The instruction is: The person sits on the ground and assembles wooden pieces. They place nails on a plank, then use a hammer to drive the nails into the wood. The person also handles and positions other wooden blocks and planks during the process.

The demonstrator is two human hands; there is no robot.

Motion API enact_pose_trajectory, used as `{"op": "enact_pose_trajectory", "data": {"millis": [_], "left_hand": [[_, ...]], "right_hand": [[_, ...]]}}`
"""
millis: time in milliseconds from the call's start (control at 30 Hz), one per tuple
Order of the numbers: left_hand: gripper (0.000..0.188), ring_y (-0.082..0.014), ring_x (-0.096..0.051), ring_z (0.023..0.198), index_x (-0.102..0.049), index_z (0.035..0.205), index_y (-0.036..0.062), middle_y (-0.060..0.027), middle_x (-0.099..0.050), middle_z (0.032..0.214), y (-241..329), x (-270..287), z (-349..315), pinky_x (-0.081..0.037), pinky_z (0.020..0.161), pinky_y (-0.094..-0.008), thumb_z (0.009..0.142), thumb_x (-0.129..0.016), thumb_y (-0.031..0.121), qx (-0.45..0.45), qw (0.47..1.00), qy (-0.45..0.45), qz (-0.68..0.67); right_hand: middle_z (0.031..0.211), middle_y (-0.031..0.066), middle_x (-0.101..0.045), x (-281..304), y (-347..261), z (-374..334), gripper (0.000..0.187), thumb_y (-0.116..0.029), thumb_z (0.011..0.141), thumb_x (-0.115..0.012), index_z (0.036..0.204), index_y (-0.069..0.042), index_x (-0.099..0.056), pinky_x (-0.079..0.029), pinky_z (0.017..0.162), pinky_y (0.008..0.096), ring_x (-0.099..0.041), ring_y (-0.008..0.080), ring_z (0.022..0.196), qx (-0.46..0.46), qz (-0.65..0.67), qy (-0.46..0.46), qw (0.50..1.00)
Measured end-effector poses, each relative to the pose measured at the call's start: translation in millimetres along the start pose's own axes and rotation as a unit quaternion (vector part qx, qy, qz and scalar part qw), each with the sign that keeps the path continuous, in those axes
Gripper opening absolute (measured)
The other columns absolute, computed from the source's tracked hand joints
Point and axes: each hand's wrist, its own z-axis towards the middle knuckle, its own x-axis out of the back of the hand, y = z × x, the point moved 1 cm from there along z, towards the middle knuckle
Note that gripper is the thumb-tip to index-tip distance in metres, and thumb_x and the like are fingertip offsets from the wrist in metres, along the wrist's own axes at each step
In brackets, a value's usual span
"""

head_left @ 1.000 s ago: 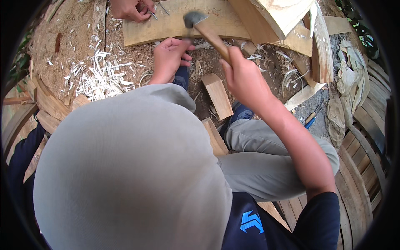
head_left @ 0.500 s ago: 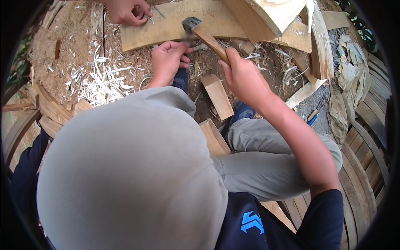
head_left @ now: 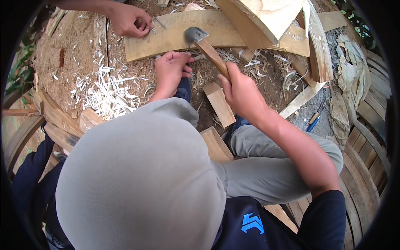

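My right hand (head_left: 246, 93) is closed around the wooden handle of a hammer (head_left: 212, 57). The slightly blurred metal head sits over the near edge of a curved wooden board (head_left: 166, 39). Just below the head, my left hand (head_left: 171, 71) pinches a thin nail (head_left: 188, 49) at that edge. At the board's left end, another person's hand (head_left: 131, 21) holds a nail by its fingertips. A further nail (head_left: 160, 23) stands tilted beside that hand.
A thick pale timber (head_left: 266, 21) crosses the board's right part. White shavings (head_left: 108, 93) lie heaped at left. A small wood block (head_left: 220, 104) rests near my feet. A blue-handled tool (head_left: 313, 123) lies at right. My grey-trousered knee (head_left: 141, 175) fills the lower left.
The whole scene sits slightly lower in the picture. The hammer head is turned differently over the nail, and both my hands keep their grips. The other person's hand still holds its nail.
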Motion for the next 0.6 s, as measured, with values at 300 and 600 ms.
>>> {"op": "enact_pose_trajectory", "data": {"millis": [300, 600], "left_hand": [[0.023, -0.0119, -0.066, 0.063, -0.067, 0.1, -0.0018, -0.0139, -0.075, 0.094, 0, 1, -1, -0.055, 0.051, -0.025, 0.098, -0.068, 0.021, -0.009, 1.0, -0.013, 0.008], [0.02, -0.0108, -0.064, 0.061, -0.065, 0.099, -0.0002, -0.0119, -0.075, 0.091, 0, 1, -2, -0.053, 0.049, -0.0241, 0.098, -0.068, 0.02, -0.019, 1.0, -0.01, 0.013]], "right_hand": [[0.087, 0.0297, -0.067, 3, -3, 1, 0.021, -0.019, 0.102, -0.053, 0.11, -0.001, -0.046, -0.05, 0.071, 0.0609, -0.065, 0.0521, 0.084, -0.024, -0.025, -0.033, 0.999], [0.083, 0.0299, -0.067, 2, 1, 7, 0.018, -0.018, 0.102, -0.053, 0.108, -0.002, -0.046, -0.049, 0.07, 0.0613, -0.064, 0.0526, 0.081, -0.01, -0.011, -0.009, 1.0]]}}
